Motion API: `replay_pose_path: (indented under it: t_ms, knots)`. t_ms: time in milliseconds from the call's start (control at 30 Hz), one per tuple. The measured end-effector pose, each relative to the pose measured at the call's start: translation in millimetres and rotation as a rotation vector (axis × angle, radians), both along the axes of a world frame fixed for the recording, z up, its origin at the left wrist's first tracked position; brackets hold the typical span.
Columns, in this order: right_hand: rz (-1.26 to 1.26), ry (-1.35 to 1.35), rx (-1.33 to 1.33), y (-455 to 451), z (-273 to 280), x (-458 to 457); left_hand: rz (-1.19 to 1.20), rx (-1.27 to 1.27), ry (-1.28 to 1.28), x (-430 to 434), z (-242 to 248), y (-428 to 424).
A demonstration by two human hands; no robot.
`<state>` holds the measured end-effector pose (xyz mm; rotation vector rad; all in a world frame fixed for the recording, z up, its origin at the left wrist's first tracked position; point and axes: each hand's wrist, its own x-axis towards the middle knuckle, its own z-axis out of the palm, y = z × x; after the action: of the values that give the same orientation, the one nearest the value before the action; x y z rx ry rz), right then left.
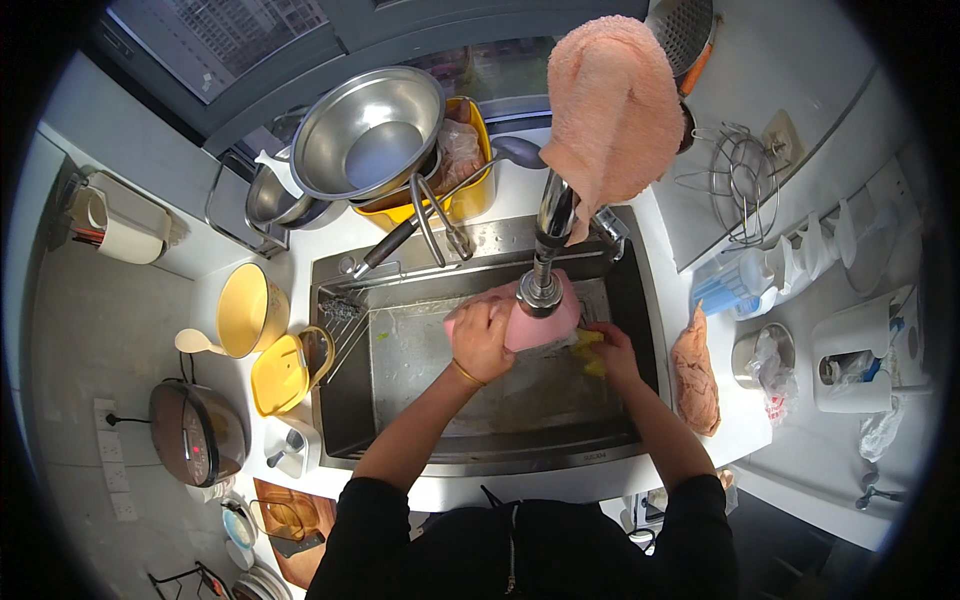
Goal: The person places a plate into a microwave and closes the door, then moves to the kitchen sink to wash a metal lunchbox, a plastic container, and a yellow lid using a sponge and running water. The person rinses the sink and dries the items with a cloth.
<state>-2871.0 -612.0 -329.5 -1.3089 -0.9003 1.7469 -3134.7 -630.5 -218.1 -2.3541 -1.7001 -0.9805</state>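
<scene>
My left hand (484,339) grips a pink plastic container (546,321), which is tilted inside the dark metal sink (480,405). Between the fingers of my right hand (616,351) is a yellow sponge or cloth (588,354), close by the container's right end; its far part is partly hidden. Right above the container hangs the chrome spout of the faucet (540,294), covering part of it. A pink towel (615,105) is draped over the top of the faucet. At the sink's left side sits a wire rack (346,341) with a steel scourer (341,308).
Behind the sink, a steel basin (375,135) rests on a yellow bin (476,191), with a ladle (442,199) jutting over the rim. A yellow pot (247,311), yellow lid (281,375) and rice cooker (196,435) stand left. A crumpled cloth (697,379) lies right.
</scene>
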Motion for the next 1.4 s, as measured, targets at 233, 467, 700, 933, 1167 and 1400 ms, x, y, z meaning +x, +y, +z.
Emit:
replay_pose_path:
  t_ms: [233, 467, 700, 933, 1167, 1400]
  knots:
    - [-0.062, 0.148, 0.076, -15.6, 48.7, 3.3, 0.316, -0.327, -1.140, -14.8, -70.4, -12.7]
    - [-0.018, 0.138, 0.352, -41.2, 111.4, -19.6, 0.596, -1.151, -2.031, -31.6, -156.5, -45.9]
    - [0.480, -0.635, 1.471, -46.1, 151.5, -65.2, 0.268, -1.274, -1.980, -3.7, -171.5, -40.7]
    - [0.441, -0.535, 1.120, 17.1, 122.8, -101.5, 0.083, -1.272, -1.738, -4.0, -171.8, -47.7]
    - [0.344, 0.331, -0.112, 77.2, -2.6, -104.3, -0.169, -1.114, -1.692, 18.4, -130.5, -17.7]
    - [0.097, 0.575, -0.040, 15.7, -19.5, -96.6, -0.061, -0.829, -1.697, 38.2, -118.6, 5.7]
